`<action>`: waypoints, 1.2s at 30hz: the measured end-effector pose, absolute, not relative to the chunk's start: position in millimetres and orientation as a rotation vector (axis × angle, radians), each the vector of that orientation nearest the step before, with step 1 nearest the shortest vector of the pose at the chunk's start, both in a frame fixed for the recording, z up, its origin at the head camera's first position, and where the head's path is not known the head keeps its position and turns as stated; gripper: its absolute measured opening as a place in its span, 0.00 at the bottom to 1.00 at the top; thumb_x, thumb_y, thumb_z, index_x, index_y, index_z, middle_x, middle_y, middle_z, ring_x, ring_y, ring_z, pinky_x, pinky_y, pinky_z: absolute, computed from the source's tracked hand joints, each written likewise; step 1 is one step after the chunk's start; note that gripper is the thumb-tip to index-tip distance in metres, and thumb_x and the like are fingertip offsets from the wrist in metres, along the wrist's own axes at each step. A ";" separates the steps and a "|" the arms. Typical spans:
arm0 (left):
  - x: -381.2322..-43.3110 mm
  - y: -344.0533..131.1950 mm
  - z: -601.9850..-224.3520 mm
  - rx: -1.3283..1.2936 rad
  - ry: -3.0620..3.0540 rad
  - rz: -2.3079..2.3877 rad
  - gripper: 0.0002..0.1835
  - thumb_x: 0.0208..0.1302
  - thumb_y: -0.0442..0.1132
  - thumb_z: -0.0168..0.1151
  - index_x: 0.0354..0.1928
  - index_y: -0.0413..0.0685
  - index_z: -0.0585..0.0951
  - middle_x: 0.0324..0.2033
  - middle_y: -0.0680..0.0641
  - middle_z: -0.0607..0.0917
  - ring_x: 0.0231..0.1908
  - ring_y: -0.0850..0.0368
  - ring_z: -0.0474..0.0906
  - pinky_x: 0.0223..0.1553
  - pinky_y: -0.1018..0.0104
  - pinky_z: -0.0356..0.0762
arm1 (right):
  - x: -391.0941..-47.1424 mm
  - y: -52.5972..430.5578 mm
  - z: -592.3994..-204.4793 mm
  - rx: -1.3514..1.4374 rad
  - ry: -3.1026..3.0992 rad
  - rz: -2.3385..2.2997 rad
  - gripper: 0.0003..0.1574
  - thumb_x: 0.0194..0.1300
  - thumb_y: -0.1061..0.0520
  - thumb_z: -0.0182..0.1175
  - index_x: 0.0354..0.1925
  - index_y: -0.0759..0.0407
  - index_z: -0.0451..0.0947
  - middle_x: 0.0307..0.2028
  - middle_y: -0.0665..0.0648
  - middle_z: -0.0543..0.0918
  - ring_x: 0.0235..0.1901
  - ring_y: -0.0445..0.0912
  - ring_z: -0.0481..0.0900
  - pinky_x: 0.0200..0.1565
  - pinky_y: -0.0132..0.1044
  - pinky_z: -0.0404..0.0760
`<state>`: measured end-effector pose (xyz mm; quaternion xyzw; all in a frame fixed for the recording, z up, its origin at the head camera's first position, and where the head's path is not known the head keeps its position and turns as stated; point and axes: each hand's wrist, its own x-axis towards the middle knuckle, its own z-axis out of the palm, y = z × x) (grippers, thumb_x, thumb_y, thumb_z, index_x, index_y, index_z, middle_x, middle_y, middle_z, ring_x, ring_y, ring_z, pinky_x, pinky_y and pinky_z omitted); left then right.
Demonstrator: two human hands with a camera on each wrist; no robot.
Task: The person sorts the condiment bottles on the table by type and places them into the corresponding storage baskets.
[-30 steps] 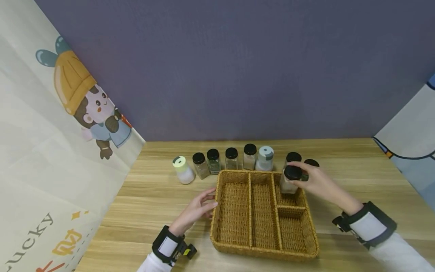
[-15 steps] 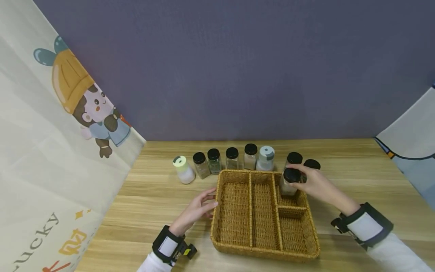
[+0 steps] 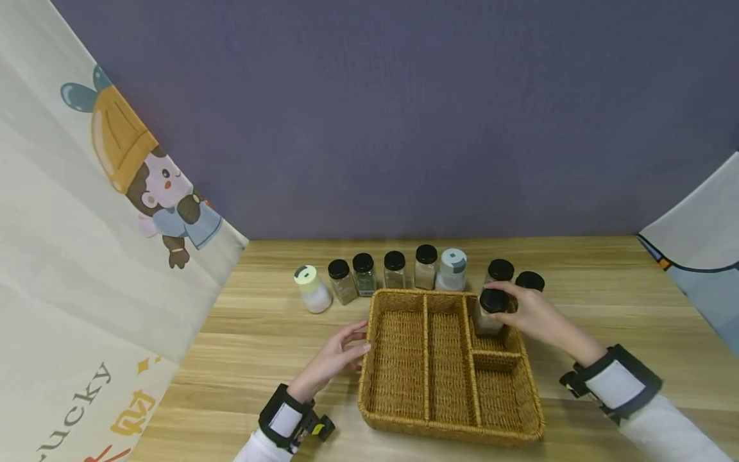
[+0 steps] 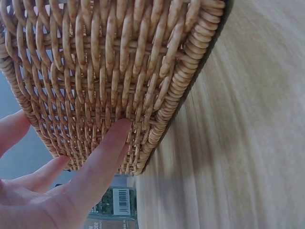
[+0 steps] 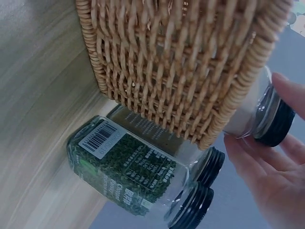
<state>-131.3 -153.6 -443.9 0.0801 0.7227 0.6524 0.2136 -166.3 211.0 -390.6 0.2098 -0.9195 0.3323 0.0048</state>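
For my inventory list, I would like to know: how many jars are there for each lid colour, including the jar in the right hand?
Black-lid jars: 7
Pale yellow-lid jar: 1
Whitish-grey-lid jar: 1
Total: 9 jars

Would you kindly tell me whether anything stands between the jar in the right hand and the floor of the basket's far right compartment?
Nothing visible does: the right hand holds the jar in that compartment, where no other item shows. Whether it touches the floor is unclear.
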 end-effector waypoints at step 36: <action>-130.2 -154.3 -443.4 0.226 2.008 1.803 0.34 0.60 0.39 0.55 0.65 0.38 0.53 0.58 0.30 0.61 0.51 0.39 0.68 0.41 0.56 0.77 | -169.7 214.0 -400.9 0.667 -2.895 1.062 0.34 0.50 0.63 0.64 0.57 0.65 0.66 0.48 0.71 0.73 0.35 0.51 0.76 0.27 0.35 0.71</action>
